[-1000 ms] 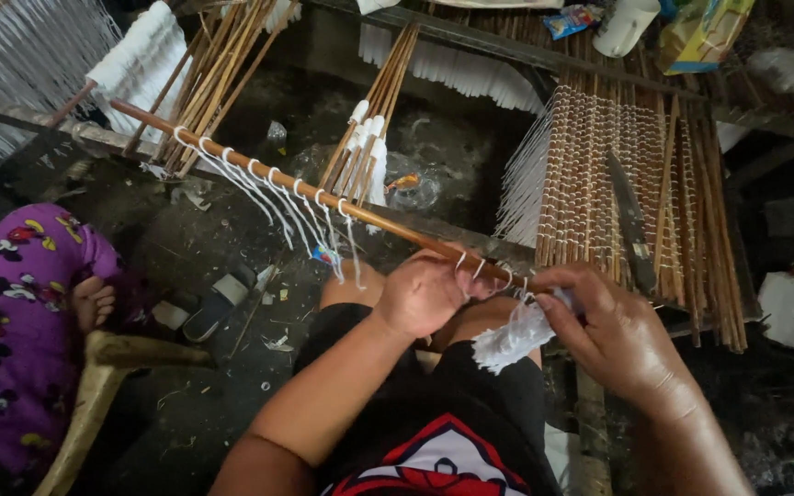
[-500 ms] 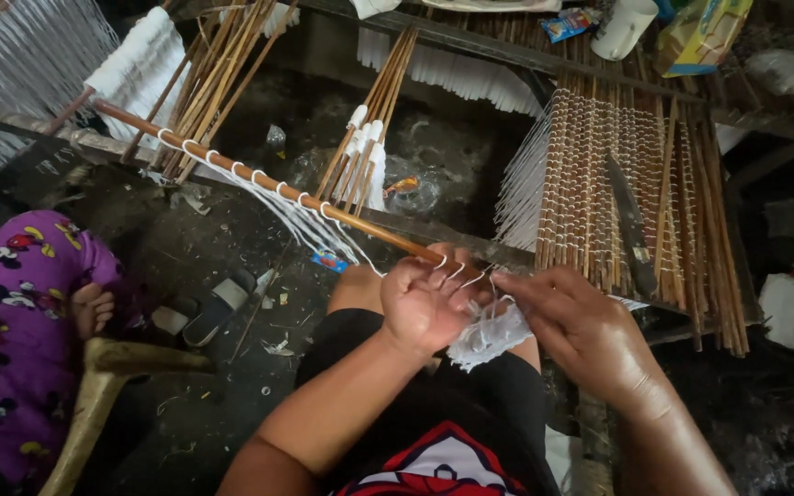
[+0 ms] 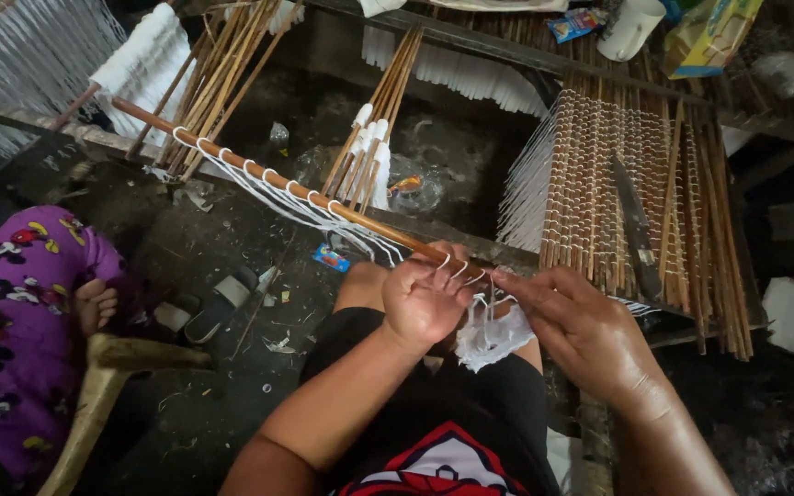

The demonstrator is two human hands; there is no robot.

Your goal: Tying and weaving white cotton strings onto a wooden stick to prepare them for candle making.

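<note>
Left hand clenched round the wooden rod; right hand beside it, grasping white thread.

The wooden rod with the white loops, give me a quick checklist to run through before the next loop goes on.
1. Left hand gripping the wooden rod at its near end: ok.
2. Right hand fingers on the white string: ok.
3. Loops already on the rod evenly spaced: ok.
4. String bundle free of tangles: cannot tell.
5. Far end of the rod supported: cannot tell, hidden among the stick bundles.
</note>
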